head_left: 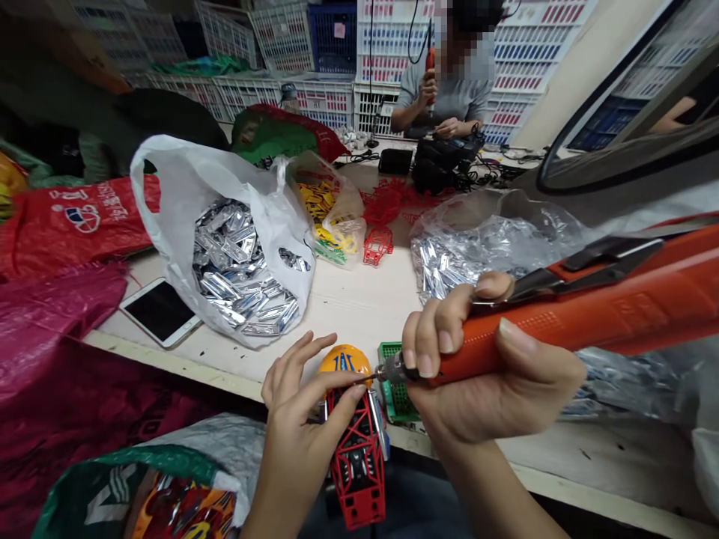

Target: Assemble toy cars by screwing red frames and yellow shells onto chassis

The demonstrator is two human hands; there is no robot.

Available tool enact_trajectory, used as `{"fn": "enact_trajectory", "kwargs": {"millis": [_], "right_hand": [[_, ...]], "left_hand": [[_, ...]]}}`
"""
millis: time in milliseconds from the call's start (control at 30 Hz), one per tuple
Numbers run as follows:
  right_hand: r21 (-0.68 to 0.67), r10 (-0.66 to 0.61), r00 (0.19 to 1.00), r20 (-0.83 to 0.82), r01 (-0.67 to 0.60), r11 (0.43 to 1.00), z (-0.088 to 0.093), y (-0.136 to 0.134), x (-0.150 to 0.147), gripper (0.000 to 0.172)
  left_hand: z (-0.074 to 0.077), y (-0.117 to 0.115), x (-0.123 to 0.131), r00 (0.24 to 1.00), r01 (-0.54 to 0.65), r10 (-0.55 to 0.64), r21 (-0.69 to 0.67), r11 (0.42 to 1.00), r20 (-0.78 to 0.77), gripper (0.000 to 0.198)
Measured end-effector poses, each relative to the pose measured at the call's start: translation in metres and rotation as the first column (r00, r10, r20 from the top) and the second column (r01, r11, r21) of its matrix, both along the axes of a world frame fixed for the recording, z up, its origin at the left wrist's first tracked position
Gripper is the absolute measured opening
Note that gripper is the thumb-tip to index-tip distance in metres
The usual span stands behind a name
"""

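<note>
My right hand [483,359] is wrapped round an orange electric screwdriver [595,299], whose bit points left. At the bit's tip, the thumb and index finger of my left hand [303,404] come together in a pinch; whatever is between them is too small to make out. The other left fingers are stretched out. Under my left hand is a toy car [359,464] with a red tube frame and a yellow-orange front, resting by the table's front edge. A green basket [387,352] stands just right of the car, partly hidden by my right hand.
A white bag of silvery parts [241,254] and a phone [160,311] lie left. Behind are a bag of yellow parts [331,209] and a red frame piece [377,245]. Another clear bag [472,232] is right. Across the table a person [449,97] holds an orange screwdriver.
</note>
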State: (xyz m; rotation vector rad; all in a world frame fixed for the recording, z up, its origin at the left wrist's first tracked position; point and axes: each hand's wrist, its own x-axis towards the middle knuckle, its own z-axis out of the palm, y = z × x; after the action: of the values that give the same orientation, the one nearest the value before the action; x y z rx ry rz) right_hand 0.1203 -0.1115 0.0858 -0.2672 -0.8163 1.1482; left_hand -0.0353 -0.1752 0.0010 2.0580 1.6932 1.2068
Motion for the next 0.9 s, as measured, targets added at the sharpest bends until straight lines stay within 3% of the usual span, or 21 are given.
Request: {"fn": "enact_trajectory", "kwargs": {"millis": [700,900], "right_hand": [[-0.025,-0.011,0.988,0.152,0.015,1.0,0.005,-0.011,-0.001,0.015],[-0.029,-0.026,0.992,0.119,0.03,0.999,0.003,-0.005,-0.004,0.017]], "left_hand": [[0.008,-0.004,0.004,0.985,-0.05,0.064,0.086,0.995,-0.159,0.021],[0.006,-0.002,0.004,0.986,-0.078,0.086,0.065,0.995,-0.14,0.021]]}}
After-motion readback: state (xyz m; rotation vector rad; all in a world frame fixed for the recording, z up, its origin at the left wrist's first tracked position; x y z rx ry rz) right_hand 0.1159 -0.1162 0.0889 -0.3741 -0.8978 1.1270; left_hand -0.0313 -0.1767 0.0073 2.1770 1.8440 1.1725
